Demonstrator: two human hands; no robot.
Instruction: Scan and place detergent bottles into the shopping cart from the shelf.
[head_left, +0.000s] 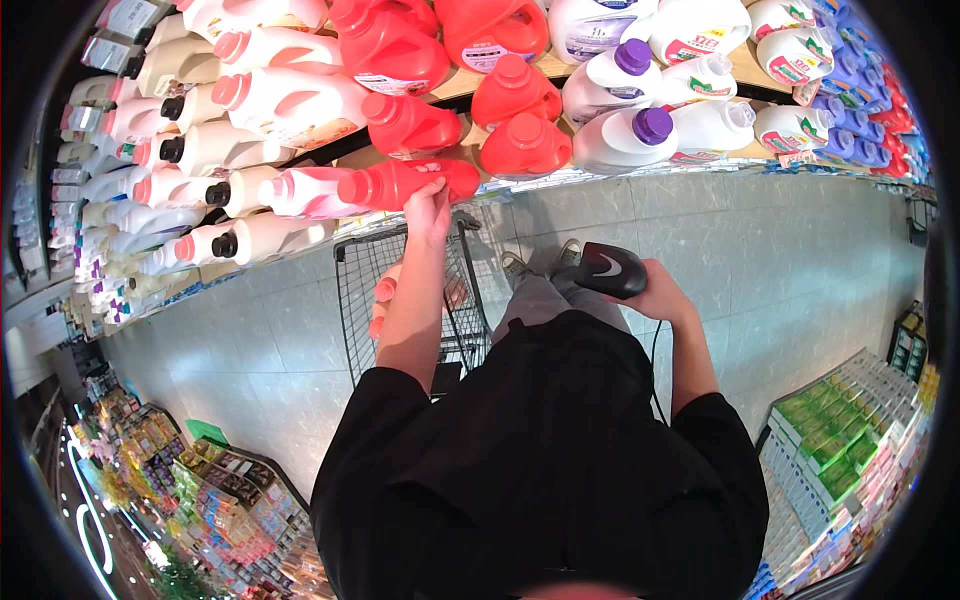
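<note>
My left hand (427, 211) grips a red plastic detergent bottle (386, 185) at the front edge of the shelf. Fingertips show at the bottle's handle opening, and its red cap points left. Directly beside it is a white bottle with a pink cap (311, 191). Near my waist, my right hand (660, 294) holds a black handheld device (611, 270) with a grey curved mark. A thin black cable (655, 367) hangs below that hand. Under my left forearm stands a wire shopping cart (352, 300), holding pink-capped bottles (385, 289).
Shelves ahead carry rows of detergent bottles: red jugs (527, 146), purple-capped white ones (626, 140) and cream ones with black caps (259, 236). Grey floor tiles (697, 240) surround my feet. Behind me are a packaged-goods display (240, 480) on the left and green-and-white cartons (832, 427) on the right.
</note>
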